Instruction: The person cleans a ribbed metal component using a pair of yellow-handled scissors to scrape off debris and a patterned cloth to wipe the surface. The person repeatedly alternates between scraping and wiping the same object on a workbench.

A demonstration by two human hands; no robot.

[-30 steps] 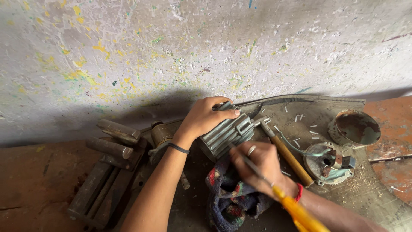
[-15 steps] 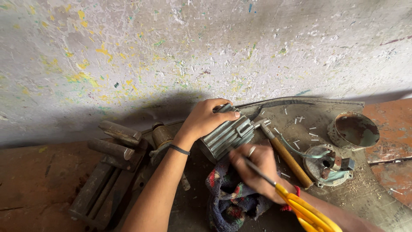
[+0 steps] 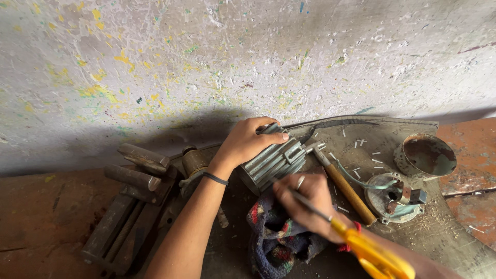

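Left hand (image 3: pixel 247 143) grips the ribbed metal housing (image 3: pixel 273 164) near the wall; right hand (image 3: pixel 305 201) apparently grasps a yellow-handled screwdriver (image 3: pixel 361 247).

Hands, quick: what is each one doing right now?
Left hand: closed over the top of the ribbed metal block.
Right hand: closed around a yellow-handled screwdriver.

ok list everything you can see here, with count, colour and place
ribbed grey metal motor housing: 1, grey, centre, on multicoloured cloth
multicoloured knitted cloth: 1, dark with red and green, bottom centre
wooden-handled hammer: 1, brown handle, right of housing
round grey end cap: 1, grey-green, right
rusty round tin: 1, rust-brown, far right
dark metal bench vice: 1, dark grey, left
left hand: 1, gripping housing top
right hand: 1, holding yellow-handled screwdriver
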